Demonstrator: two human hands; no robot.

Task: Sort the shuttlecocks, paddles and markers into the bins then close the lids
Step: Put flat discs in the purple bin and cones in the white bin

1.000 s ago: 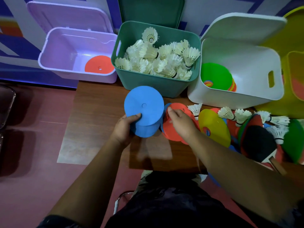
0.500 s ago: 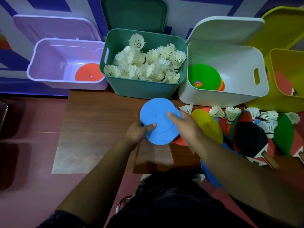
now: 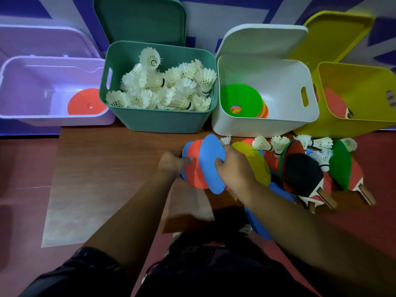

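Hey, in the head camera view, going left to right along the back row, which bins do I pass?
purple bin → teal bin full of shuttlecocks → white bin → yellow bin

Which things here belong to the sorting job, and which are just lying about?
Job: left hand, right hand, blue marker, orange marker, yellow marker, loose shuttlecocks, paddles, purple bin, teal bin, white bin, yellow bin.
Lying about: wooden table, patterned wall.
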